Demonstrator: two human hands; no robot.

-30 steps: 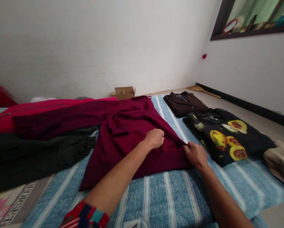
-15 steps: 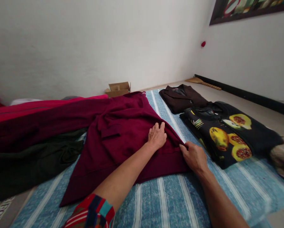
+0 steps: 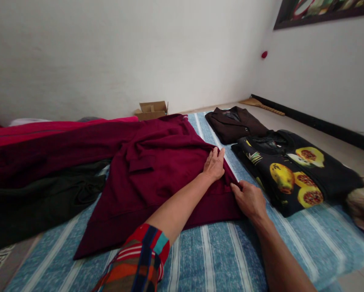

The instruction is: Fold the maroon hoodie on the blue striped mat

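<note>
- Since the earlier frame, the left hand (image 3: 214,164) has slid from the body of the long-sleeved maroon fabric top (image 3: 166,174) to its side edge; the right hand (image 3: 251,199) keeps nearly the same place.
- Nearest, across the bottom of the frame, the blue-and-white striped cloth cover (image 3: 197,263) lies under the top's wide hem band.
- Right of centre, the right hand pinches the side edge just above that band, thumb against fingers. The doubled seam there looks like a firm place to hold.
- Slightly farther, the left hand's fingers lie a little apart on the edge; whether its thumb grips cloth, I cannot tell.
- The top spreads over the centre, one sleeve reaching the left border. It seems soft, limp and fairly light, neither slippery nor fragile; a one-point lift would probably let it sag, so two spaced holds along the side suit it.
- At right lies the folded black fruit-print garment (image 3: 291,174).
- Beyond it, the folded dark brown buttoned garment (image 3: 239,127).
- Farthest, at upper centre, the open brown cardboard box (image 3: 153,115) is near the wall.
</note>
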